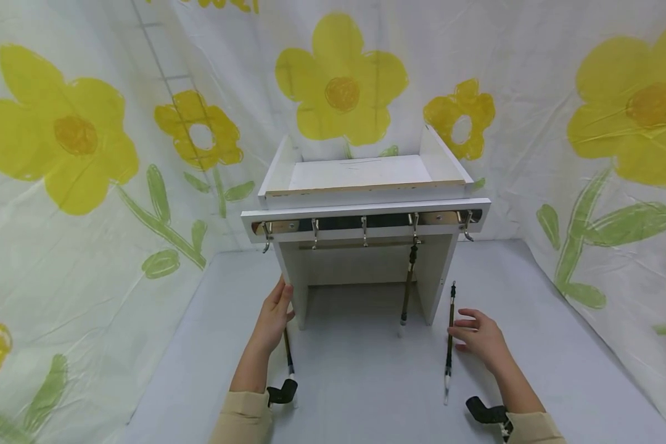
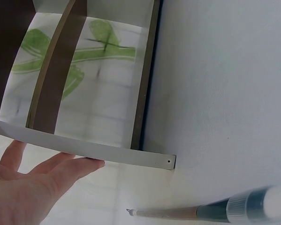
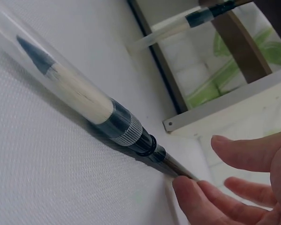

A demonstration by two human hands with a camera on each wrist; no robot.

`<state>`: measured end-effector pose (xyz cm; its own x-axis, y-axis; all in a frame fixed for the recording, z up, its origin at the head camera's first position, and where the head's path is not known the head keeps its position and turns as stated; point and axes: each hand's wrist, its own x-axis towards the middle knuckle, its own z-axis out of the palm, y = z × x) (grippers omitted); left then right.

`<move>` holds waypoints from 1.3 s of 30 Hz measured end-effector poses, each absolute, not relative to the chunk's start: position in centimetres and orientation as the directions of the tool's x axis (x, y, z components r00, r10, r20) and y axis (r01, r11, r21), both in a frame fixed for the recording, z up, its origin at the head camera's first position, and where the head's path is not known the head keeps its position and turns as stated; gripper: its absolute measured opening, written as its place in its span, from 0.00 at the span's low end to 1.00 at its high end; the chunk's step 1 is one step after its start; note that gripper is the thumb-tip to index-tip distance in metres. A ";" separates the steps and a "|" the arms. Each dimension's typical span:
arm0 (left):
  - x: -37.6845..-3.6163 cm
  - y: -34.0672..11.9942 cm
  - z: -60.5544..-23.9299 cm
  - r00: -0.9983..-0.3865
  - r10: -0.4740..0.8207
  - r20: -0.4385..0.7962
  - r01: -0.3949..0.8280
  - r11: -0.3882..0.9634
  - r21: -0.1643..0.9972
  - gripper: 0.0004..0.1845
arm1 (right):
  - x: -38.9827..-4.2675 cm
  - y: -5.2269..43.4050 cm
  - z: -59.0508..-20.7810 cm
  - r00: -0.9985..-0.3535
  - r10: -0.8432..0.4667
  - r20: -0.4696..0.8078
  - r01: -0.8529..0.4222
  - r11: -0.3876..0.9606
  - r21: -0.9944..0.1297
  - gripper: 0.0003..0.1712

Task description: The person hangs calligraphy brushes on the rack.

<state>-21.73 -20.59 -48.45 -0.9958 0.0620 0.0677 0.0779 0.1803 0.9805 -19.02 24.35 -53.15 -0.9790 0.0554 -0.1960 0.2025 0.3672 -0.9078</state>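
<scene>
L hand [image 1: 274, 311] flat against the left side panel of the white rack [image 1: 366, 209], fingers straight; prob. bracing it so it doesn't slide. Left wrist view confirms: straight fingers [image 2: 60, 171] touch the panel's edge, nothing gripped.

R hand [image 1: 480, 338] at the brush [image 1: 449, 342] lying on the table just right of the rack's right leg. Fingers loosely spread, fingertips [image 3: 192, 190] touching the thin dark handle; not closed round it. Right wrist view shows the brush w/ clear cap over a pale tuft w/ dark tip, ribbed ferrule, lying flat, tuft end toward the person.

Second brush [image 1: 290, 361] lies on the table by the L forearm, partly hidden by it; seen in left wrist view low in frame. Third brush [image 1: 407, 287] hangs from a hook [image 1: 414, 223], tip down, swinging free inside the rack opening; tip near the table, contact unclear.

Rack: shelf on top, metal strip w/ five hooks across the front, other four bare. Stands upright, open front facing the person.

Surface: pale grey-white table [image 1: 366, 382], matte, fine weave texture close up. Backdrop: white sheeting [image 1: 78, 142] w/ big yellow flowers, green stems, creased, wraps three sides. Beige sleeves, black wrist straps on both arms.
</scene>
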 end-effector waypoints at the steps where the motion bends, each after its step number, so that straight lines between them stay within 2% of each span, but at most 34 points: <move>1: -21.7 -20.6 -48.5 -0.996 0.062 0.066 0.076 0.181 0.980 0.36 | -19.1 24.4 -53.2 -0.979 0.054 -0.197 0.203 0.368 -0.907 0.40; 15: -21.8 -20.6 -48.3 -0.996 0.061 0.063 0.074 0.190 0.979 0.37 | -19.2 23.9 -53.3 -0.978 0.090 -0.191 0.211 0.444 -0.871 0.40; 24: -21.7 -20.5 -48.3 -0.995 0.067 0.071 0.082 0.184 0.979 0.35 | -19.5 23.1 -53.4 -0.979 0.098 -0.177 0.203 0.500 -0.842 0.45; 39: -21.7 -20.5 -48.4 -0.996 0.068 0.065 0.075 0.160 0.984 0.36 | -19.5 22.8 -53.5 -0.985 0.087 -0.147 0.171 0.549 -0.818 0.42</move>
